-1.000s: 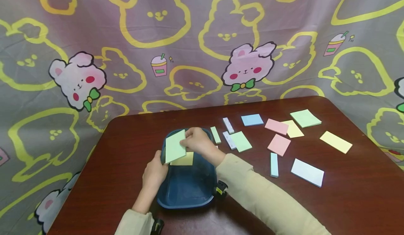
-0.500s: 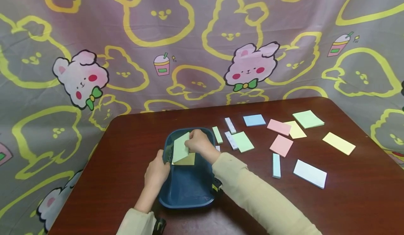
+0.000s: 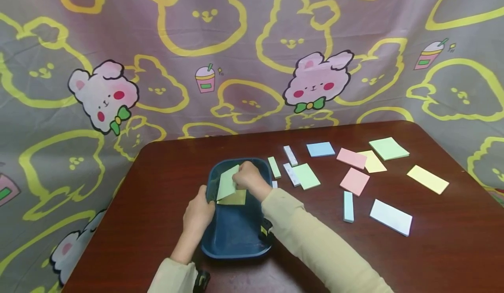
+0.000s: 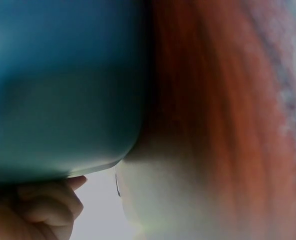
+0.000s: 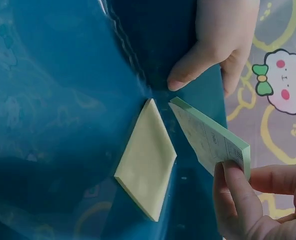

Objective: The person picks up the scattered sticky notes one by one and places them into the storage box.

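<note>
A blue plastic bin (image 3: 236, 236) stands on the table in the head view. My left hand (image 3: 199, 210) grips its left rim, thumb inside and fingers outside, as the right wrist view also shows. Between thumb and fingers, my right hand (image 3: 250, 178) pinches a light green sticky note pad (image 3: 227, 183), held tilted inside the bin at its far end. Its printed back (image 5: 208, 135) shows in the right wrist view. A yellow sticky note pad (image 5: 146, 160) lies in the bin beside it, partly covered by the green one in the head view.
To the bin's right, several pads lie scattered on the brown table (image 3: 165, 188): blue (image 3: 320, 149), pink (image 3: 355, 181), yellow (image 3: 428, 179), white (image 3: 391, 217) and green (image 3: 389, 148). Narrow strip pads (image 3: 348, 206) lie among them. A patterned cloth (image 3: 236, 43) hangs behind the table.
My right hand has lowered the green pad into the bin and tilted it more steeply. The left hand keeps its grip on the rim. The head view has shifted slightly.
</note>
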The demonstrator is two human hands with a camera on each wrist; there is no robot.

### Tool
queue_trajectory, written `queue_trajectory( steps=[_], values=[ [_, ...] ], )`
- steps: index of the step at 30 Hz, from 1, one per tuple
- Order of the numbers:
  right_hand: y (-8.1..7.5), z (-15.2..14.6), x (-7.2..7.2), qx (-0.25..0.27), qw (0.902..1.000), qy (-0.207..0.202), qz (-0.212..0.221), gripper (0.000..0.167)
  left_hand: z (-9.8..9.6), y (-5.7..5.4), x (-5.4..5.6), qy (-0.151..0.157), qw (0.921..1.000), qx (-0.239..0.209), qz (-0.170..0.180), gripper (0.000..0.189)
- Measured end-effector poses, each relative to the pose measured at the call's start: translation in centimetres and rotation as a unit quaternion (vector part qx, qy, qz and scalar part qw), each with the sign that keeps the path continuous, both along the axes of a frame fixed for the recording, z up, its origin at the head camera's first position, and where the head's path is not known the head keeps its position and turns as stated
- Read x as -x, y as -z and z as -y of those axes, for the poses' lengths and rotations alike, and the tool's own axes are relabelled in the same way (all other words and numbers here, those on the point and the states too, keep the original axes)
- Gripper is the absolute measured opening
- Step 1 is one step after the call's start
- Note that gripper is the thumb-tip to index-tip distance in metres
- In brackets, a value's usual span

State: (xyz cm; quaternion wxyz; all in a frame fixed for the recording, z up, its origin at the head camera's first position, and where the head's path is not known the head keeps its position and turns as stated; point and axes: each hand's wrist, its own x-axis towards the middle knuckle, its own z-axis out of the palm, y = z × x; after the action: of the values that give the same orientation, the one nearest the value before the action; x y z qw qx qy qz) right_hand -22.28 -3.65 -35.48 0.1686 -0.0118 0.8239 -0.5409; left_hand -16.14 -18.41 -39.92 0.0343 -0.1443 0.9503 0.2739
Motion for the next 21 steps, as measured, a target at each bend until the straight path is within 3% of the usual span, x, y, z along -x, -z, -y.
queue_trajectory(
  steps=[11, 16, 19, 21],
  values=[
    [1.3, 0.5, 0.6, 0.015, 0.9993, 0.015, 0.032, 0.041, -0.1, 0.0, 0.2, -0.006, 1.0, 0.001, -0.001, 0.043],
    [1.8, 0.5, 0.5, 0.025, 0.9975, 0.032, 0.058, 0.01, -0.1, -0.1, 0.1, -0.007, 1.0, 0.001, -0.001, 0.042],
    [2.3, 0.5, 0.7, 0.021, 0.9964, 0.044, 0.069, 0.054, -0.1, -0.1, 0.1, -0.008, 1.0, 0.001, -0.002, 0.042],
    [2.7, 0.6, 0.8, 0.011, 0.9963, 0.049, 0.07, 0.069, -0.1, -0.1, 0.1, -0.007, 1.0, 0.001, 0.0, 0.044]
  ],
)
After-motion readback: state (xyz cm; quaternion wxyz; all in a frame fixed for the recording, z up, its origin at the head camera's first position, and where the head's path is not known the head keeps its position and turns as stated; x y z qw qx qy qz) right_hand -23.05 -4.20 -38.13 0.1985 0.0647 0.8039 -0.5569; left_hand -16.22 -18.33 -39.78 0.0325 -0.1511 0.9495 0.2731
